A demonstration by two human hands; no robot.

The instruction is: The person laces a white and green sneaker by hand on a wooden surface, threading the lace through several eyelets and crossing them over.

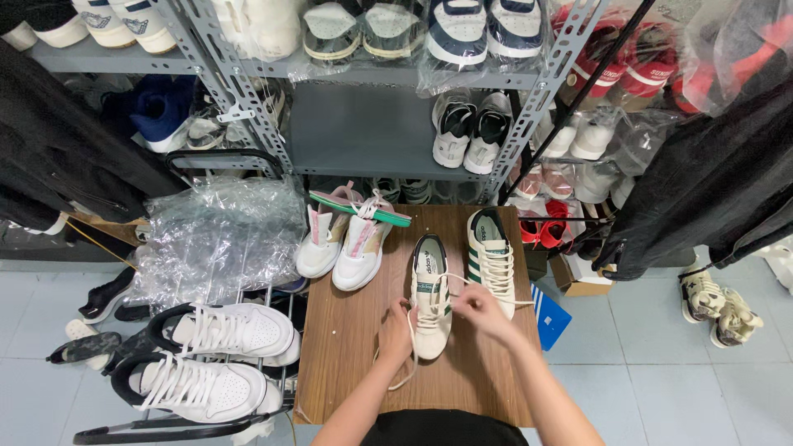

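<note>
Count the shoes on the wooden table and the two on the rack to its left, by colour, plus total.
Cream with green stripes: 2, one under both hands, one beside it
White with pink: 2, and
White with black collar: 2, and
Total: 6

The left hand and right hand hold the laces of the nearer cream shoe.
</note>
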